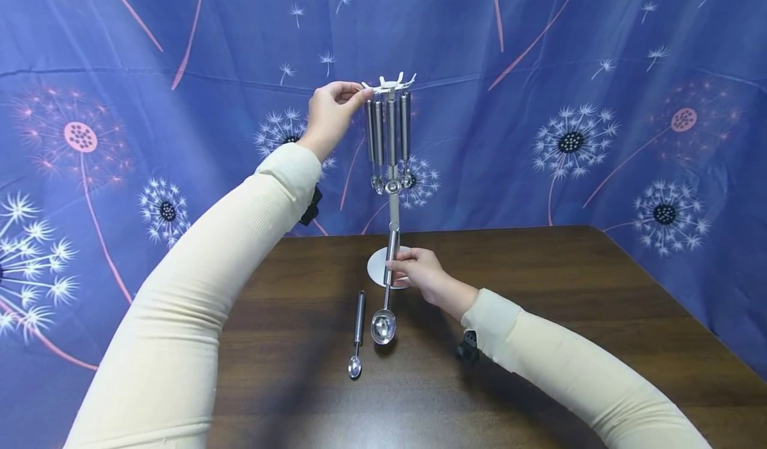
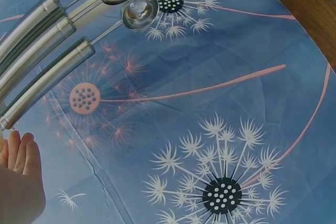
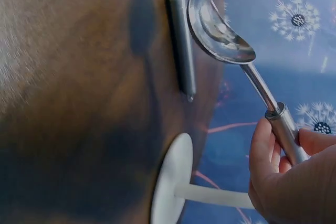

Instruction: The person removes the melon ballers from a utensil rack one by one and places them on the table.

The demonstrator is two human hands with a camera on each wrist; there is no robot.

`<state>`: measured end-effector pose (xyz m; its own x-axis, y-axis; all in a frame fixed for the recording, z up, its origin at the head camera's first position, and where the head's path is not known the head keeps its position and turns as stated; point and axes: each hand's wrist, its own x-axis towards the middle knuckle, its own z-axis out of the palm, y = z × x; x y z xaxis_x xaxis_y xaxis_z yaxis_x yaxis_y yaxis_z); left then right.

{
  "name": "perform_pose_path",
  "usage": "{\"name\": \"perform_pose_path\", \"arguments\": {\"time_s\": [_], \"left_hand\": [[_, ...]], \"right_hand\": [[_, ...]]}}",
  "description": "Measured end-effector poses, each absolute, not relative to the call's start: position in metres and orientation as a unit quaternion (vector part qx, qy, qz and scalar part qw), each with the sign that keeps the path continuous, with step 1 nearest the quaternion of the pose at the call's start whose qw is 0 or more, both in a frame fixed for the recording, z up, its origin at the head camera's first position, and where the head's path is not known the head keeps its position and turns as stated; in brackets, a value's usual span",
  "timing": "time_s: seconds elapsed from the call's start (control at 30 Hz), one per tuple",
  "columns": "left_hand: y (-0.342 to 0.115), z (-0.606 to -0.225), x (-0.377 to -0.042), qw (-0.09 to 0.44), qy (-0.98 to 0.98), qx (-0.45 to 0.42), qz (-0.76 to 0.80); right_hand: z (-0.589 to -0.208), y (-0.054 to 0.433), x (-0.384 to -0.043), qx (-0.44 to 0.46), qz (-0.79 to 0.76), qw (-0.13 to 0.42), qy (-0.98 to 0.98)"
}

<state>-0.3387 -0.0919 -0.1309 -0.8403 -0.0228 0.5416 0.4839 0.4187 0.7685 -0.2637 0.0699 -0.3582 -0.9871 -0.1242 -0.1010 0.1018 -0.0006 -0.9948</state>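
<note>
My left hand (image 1: 331,117) is up at the top of a white hanging rack (image 1: 393,209), thumb and fingers pinching the tip of one hook arm. Several small steel scoops (image 1: 392,126) hang by their handles from the rack, bowls downward. In the left wrist view, the hand's fingers sit right at the end of a hanging handle (image 2: 50,82). My right hand (image 1: 422,274) grips a larger steel scoop (image 3: 223,27) by its handle, in front of the rack's pole. Its deep oval bowl (image 1: 383,327) points down, held above the table.
A small steel scoop (image 1: 357,332) lies on the brown wooden table (image 1: 509,282), left of the held one. The rack's round white base (image 1: 377,267) stands near the table's back edge. A blue dandelion-print curtain (image 1: 479,136) hangs behind.
</note>
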Motion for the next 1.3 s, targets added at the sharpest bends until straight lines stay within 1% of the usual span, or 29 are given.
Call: {"name": "perform_pose_path", "arguments": {"time_s": [0.3, 0.53, 0.73, 1.0, 1.3], "left_hand": [[-0.09, -0.131, -0.34, 0.248, -0.801, -0.14, -0.527], [-0.091, -0.132, -0.341, 0.253, -0.798, -0.143, -0.528], [-0.09, -0.134, -0.341, 0.256, -0.797, -0.145, -0.527], [-0.089, -0.136, -0.341, 0.257, -0.792, -0.151, -0.533], [-0.089, -0.137, -0.341, 0.263, -0.79, -0.152, -0.533]], "right_hand": [[-0.379, 0.064, -0.261, -0.006, -0.71, 0.111, 0.695], [-0.389, 0.061, -0.255, -0.016, -0.69, 0.143, 0.709], [-0.399, 0.059, -0.249, -0.01, -0.688, 0.159, 0.708], [-0.405, 0.058, -0.245, -0.012, -0.667, 0.209, 0.715], [-0.413, 0.055, -0.24, -0.011, -0.642, 0.25, 0.724]]}}
